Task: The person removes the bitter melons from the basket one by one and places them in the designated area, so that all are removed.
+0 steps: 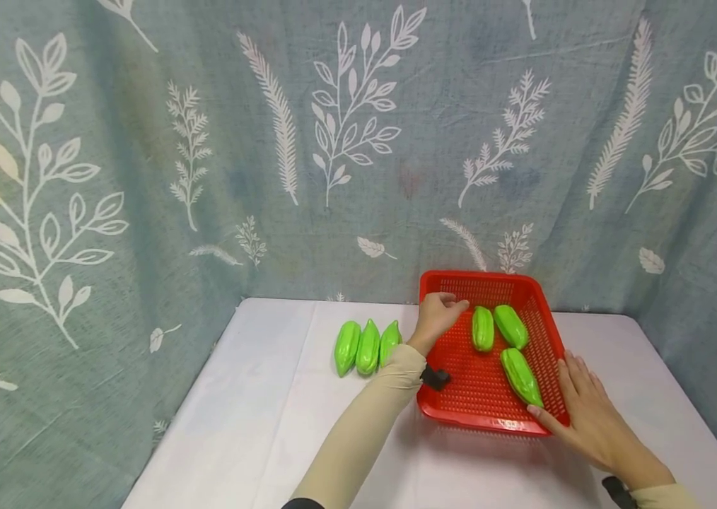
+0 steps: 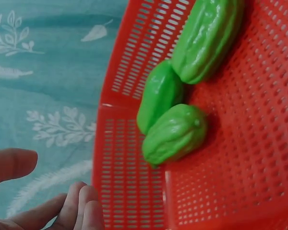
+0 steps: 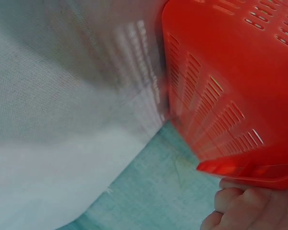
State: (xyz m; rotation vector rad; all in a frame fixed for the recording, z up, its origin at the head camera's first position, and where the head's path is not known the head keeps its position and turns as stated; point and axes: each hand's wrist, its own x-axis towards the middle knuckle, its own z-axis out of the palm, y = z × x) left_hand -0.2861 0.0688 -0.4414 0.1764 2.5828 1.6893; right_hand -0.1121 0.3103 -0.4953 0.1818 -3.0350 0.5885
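Note:
A red perforated plastic basket (image 1: 460,396) stands on the table at the right. Inside it lie three glossy, bright green ridged vegetables, one upper middle (image 1: 483,329), one upper right (image 1: 511,327) and one lower right (image 1: 521,377). My left hand (image 1: 438,317) is over the basket's left side, holding nothing; in the left wrist view its thumb and loosely bent fingers (image 2: 86,208) are apart. My right hand (image 1: 594,417) rests at the basket's front right corner, fingers straight along the outer wall, thumb over the rim. In the right wrist view, its knuckles touch the rim.
Three more green ridged vegetables (image 1: 368,348) lie side by side on the white-covered table (image 1: 269,417), left of the basket; my left forearm partly covers the nearest. A grey-green curtain (image 1: 358,233) with white leaf prints hangs behind the table and at both sides.

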